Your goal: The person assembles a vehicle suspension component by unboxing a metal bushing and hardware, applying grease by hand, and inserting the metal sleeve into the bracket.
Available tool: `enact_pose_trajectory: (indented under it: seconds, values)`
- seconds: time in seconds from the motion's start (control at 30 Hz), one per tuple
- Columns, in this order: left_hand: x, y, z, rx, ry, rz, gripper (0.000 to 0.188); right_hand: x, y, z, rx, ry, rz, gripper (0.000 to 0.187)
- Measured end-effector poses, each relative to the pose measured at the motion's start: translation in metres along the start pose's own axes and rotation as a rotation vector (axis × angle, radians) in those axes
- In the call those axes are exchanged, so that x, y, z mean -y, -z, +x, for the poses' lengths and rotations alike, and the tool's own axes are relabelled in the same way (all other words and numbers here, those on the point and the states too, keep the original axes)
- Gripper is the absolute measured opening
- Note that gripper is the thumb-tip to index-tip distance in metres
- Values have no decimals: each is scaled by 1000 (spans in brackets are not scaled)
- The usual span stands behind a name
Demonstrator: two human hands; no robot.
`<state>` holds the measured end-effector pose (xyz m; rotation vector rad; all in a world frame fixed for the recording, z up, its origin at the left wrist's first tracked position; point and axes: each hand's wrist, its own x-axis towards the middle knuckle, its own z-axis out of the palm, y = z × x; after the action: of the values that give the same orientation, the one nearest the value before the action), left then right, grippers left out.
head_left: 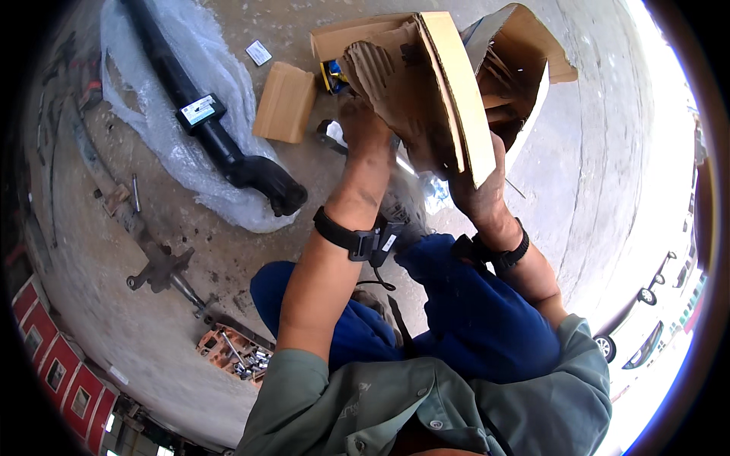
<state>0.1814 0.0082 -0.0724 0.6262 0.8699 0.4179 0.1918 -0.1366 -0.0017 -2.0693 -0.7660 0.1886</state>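
An open cardboard box [464,99] is tipped up in front of me, with a torn corrugated flap [391,76] facing my left side. My right hand [480,188] grips the lower edge of this box, its fingers curled behind the cardboard. At the other side, my left hand [365,125] reaches up against the torn flap, and its fingers are hidden there. Just beyond that hand, a small blue and yellow item [333,77] shows beneath the cardboard. A second open box [525,68] with loose cardboard inside stands right behind the first.
To the left, a black shaft-like part [201,114] lies on bubble wrap [137,83]. A small closed carton [285,102] and a white card [258,52] are close by. Nearer me are a rusty metal part [161,267] and an orange tray of sockets [236,353].
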Motion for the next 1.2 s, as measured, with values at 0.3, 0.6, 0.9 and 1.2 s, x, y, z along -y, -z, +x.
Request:
enact_pose_trajectory:
  seconds: [0.3, 0.6, 0.9, 1.2]
  values:
    - [-23, 6, -11, 251, -230, 130, 25, 16, -11, -17, 84, 12, 260, 54]
    - [-15, -24, 2, -116, -1032, 870, 18, 20, 2, -17, 11, -553, 541, 17]
    - [-30, -9, 3, 171, -1503, 1237, 23, 10, 9, -5, -201, -680, 1244, 25]
    - [-51, 90, -17, 56, 111, 590, 35, -33, 86, 13, -468, -539, 1103, 44]
